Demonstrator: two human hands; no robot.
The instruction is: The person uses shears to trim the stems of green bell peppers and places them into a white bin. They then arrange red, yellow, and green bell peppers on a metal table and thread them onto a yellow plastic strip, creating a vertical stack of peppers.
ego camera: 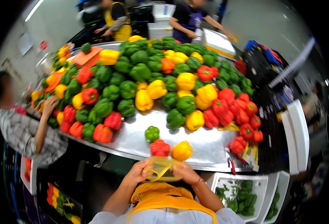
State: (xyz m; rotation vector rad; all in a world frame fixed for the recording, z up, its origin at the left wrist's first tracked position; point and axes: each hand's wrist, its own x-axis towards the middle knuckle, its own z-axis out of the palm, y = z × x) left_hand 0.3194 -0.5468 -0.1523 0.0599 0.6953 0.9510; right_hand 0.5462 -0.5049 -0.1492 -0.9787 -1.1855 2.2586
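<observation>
Between my left hand [140, 169] and my right hand [185, 171], a yellow mesh net bag [163, 168] is stretched with its mouth spread. The fingers of each hand pinch one side of it, at the near edge of the metal table [142, 123]. Just beyond the bag sits a red bell pepper [160, 147]; the netting partly overlaps its near side in the view. A yellow bell pepper [182, 150] lies to its right. A green bell pepper [152, 133] rests behind the red one. Whether anything is inside the bag is hard to tell.
A heap of green peppers [140, 72] mixed with other colours covers the table's far side. Red peppers [227, 109] and yellow nets [252, 154] lie right. A foam box [238, 179] of green peppers stands lower right. A co-worker [30, 128] reaches in from the left; two people stand behind.
</observation>
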